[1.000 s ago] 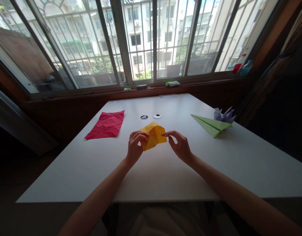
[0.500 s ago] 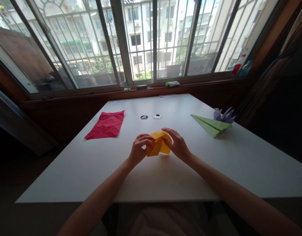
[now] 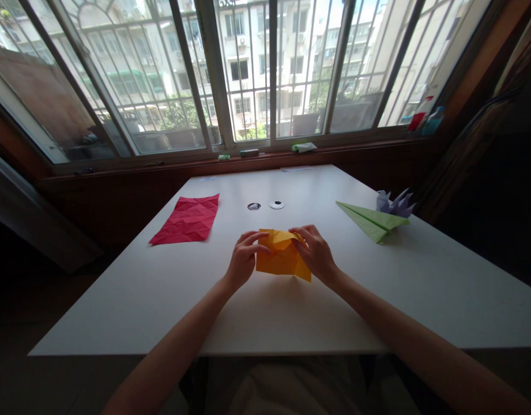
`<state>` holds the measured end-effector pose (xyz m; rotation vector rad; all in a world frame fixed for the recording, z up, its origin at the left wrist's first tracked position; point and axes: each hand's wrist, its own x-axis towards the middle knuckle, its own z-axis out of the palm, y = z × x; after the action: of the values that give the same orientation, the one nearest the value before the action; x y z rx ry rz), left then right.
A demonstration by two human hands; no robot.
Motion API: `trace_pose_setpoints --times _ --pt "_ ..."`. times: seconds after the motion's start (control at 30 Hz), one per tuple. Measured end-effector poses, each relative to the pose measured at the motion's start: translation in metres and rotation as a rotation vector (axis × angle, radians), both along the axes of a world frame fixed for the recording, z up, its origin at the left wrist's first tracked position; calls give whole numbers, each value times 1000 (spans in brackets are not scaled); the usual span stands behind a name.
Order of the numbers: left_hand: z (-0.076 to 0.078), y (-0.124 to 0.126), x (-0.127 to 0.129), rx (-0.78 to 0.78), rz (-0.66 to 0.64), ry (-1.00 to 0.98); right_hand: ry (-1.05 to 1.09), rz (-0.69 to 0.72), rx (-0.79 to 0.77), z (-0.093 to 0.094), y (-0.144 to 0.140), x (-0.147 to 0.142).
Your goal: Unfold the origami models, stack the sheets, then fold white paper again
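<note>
A folded sheet of yellow-orange paper (image 3: 279,260) is held up just above the white table (image 3: 170,311), in front of me. At its left edge my left hand (image 3: 244,258) pinches it between thumb and fingers. My right hand (image 3: 316,252) grips the upper right part, with the fingertips partly behind the paper. The sheet is creased, and its top edge curves over between the hands. Its lower right corner hangs down in a point.
Creased red paper (image 3: 187,219) lies flat at the left. To the right sit a green paper plane (image 3: 373,220) and a purple folded paper piece (image 3: 397,203). Two round fittings, one a white-rimmed hole (image 3: 271,206), are set in the tabletop. Small packets (image 3: 304,147) rest on the windowsill.
The yellow-orange paper has opened out wider, its lower right corner now reaching further down and right. My right hand has shifted slightly right; both hands keep hold.
</note>
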<state>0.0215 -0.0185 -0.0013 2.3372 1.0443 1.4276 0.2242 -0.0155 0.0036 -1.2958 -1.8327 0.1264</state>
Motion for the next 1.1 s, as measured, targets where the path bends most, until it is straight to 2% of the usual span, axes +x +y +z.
trace_pose_setpoints --times 0.13,0.43,0.87,1.1 --pt "3 -5 -1 15 13 40 3 -65 -11 0 0 -1" --pt "0 -11 7 203 -18 330 88 -112 -31 1 -1 -2" --pt "-4 -9 8 252 -26 377 133 -113 -11 0 0 -2" --pt "-2 -11 9 294 16 450 197 -107 -86 2 1 -3"
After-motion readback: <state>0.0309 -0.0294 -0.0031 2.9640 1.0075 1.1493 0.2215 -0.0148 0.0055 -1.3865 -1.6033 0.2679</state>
